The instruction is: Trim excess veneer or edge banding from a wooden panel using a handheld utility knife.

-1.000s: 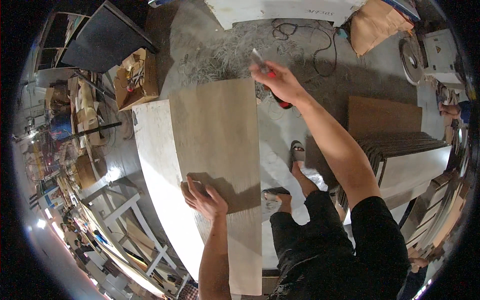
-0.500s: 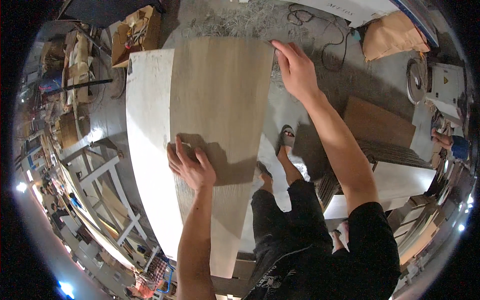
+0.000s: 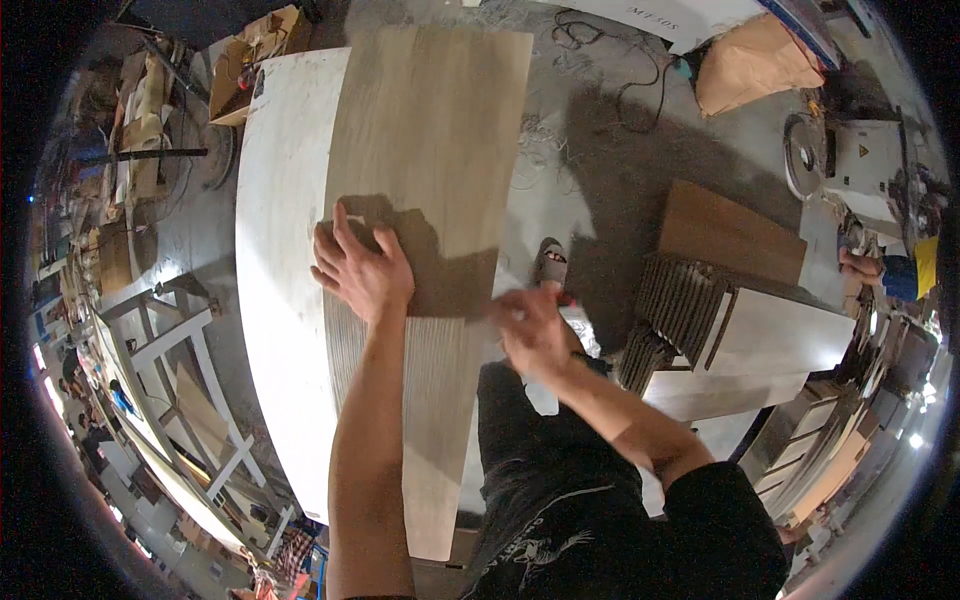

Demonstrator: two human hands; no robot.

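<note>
I record the board point(image 3: 430, 130) as greyish brown with lengthwise grain, the panel point(image 3: 285, 280) white, my shirt point(image 3: 670, 545) black with a pale print point(image 3: 552, 546), the bag point(image 3: 760, 65) tan, the sheet point(image 3: 735, 235) brown.

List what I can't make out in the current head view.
Right hand: blurred in the head view; whether it grips anything is unclear.
Wood-grain board, patch beneath the left hand: head view, covered by that hand.
White panel: head view, upper part cut off by the picture's top edge.

Right grip point(image 3: 530, 328) visibly blurred
</note>
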